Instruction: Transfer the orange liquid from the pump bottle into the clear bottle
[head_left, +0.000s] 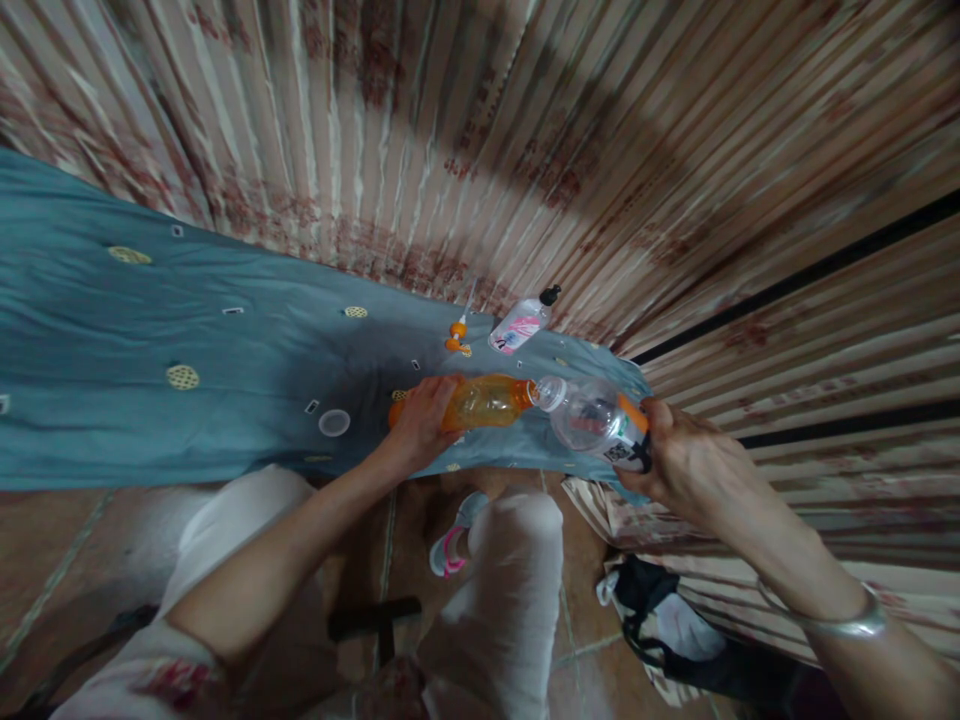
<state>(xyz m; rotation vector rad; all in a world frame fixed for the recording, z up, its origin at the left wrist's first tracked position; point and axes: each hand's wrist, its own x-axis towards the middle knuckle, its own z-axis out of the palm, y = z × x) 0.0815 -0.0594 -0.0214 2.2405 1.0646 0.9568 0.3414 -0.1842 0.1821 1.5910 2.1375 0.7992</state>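
Mouth-to-mouth, orange bottle (480,402), clear bottle (592,418)

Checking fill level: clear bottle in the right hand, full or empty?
Looks empty: the clear bottle shows no liquid, tipped mouth-to-mouth against the orange bottle.

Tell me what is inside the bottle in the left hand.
The orange bottle, gripped by the left hand, holds orange liquid, visible through its clear wall. The fingers cover its base end, so the contents there are hidden.

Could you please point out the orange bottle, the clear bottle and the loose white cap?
orange bottle (487,401), head view, on its liquid-filled body.
clear bottle (589,414), head view, on its transparent body.
white cap (334,423), head view, on its centre.
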